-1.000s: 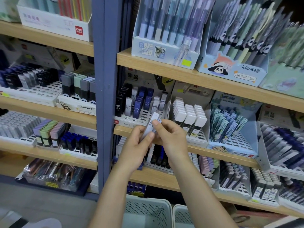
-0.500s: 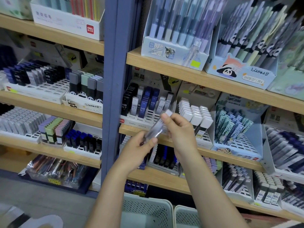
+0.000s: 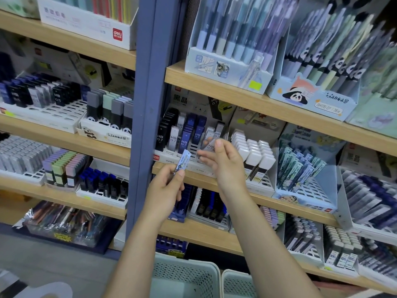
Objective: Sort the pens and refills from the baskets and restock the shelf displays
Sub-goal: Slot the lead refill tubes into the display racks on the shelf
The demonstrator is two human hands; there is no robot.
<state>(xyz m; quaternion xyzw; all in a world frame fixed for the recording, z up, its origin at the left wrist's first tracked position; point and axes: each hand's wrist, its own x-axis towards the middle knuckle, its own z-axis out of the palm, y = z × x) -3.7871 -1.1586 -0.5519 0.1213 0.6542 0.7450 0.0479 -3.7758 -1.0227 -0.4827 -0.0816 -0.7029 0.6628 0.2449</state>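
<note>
My left hand (image 3: pixel 166 189) pinches a small blue lead refill case (image 3: pixel 183 160) upright, just below the white slotted HB 0.7 refill tray (image 3: pixel 169 156). My right hand (image 3: pixel 225 163) holds a clear refill case (image 3: pixel 211 145) marked 0.7 between thumb and fingers, at the tray's right-hand rows. The tray carries black, white and blue refill cases (image 3: pixel 184 134) standing in rows. Two pale perforated baskets, one (image 3: pixel 189 274) beside the other (image 3: pixel 236 282), sit below my forearms.
A blue shelf upright (image 3: pixel 148 104) divides two bays of wooden shelves. White eraser-like boxes (image 3: pixel 255 153) stand right of the tray, pen displays (image 3: pixel 232 39) on the shelf above, more refill trays (image 3: pixel 206 203) below. A bag of pens (image 3: pixel 62 224) lies on the floor-level shelf at left.
Both hands held one bunch of cases together; now they have parted. My left hand keeps a blue case, my right carries a clear one up to the tray.
</note>
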